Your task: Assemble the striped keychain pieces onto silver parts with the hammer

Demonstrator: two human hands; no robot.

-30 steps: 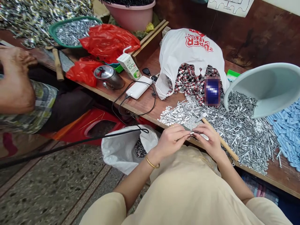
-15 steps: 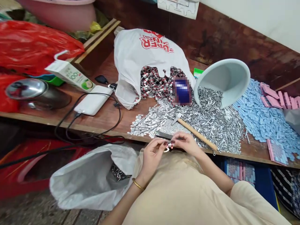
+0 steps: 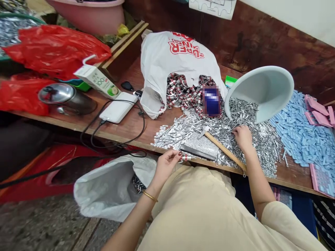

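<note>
We hold a banded piece [image 3: 186, 158] in the left hand [image 3: 166, 165], pinched between thumb and fingertips, just off the near edge of the table [image 3: 148, 129]. It is silver with red bands, and a thin end points to the right. We have it just beside a dark bar [image 3: 197, 152] lying along the front of a speckled slab [image 3: 211, 142]; whether the two touch, we cannot tell.

Our right hand [image 3: 244, 138] is farther in, over the heap of metal parts [image 3: 264, 150], its fingers bent down at the heap near the mouth of the bucket [image 3: 272, 83]. We cannot tell whether those fingers grip anything.

Between our hands lies the hammer [image 3: 225, 151], head toward the bag and handle slanting back to the table's edge. The bucket is tipped on its side, with parts spilling from it. To its left we have the white bag [image 3: 159, 59], open toward us and full of banded pieces, with a blurred-out blue patch [image 3: 211, 101] at its mouth. On the right are blue pieces [image 3: 300, 139], with pink blocks [image 3: 318, 116] behind them. On the left we have a power bank [image 3: 119, 108] with its cable, a mug [image 3: 66, 99] and a carton [image 3: 98, 82]. Below the edge, a sack [image 3: 104, 190] stands open.
</note>
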